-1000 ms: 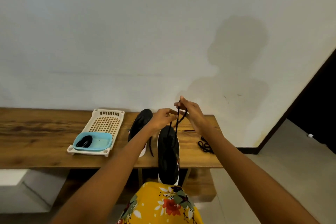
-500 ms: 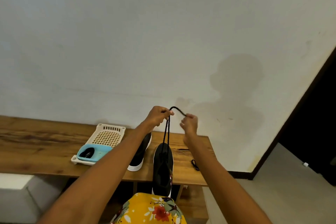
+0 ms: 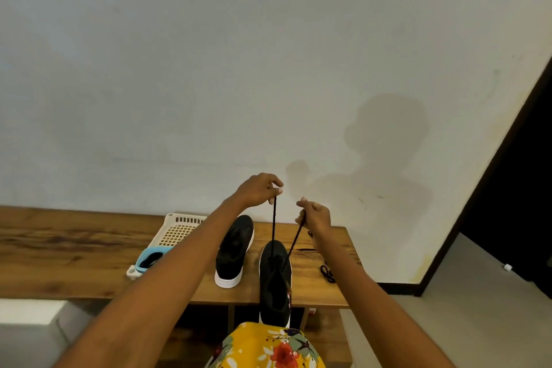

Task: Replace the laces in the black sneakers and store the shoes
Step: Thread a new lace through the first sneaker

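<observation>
On the wooden bench against the wall, we see the near sneaker overhanging the front edge, and above it, at twelve o'clock, our left hand and right hand each pinch one end of its lace.

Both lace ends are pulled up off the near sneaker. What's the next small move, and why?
Probably even the ends, then cross them into the next eyelets. The left hand pinches its lace end higher than the right hand does, and both strands run taut to the sneaker, which seems laced only at the toe.
</observation>
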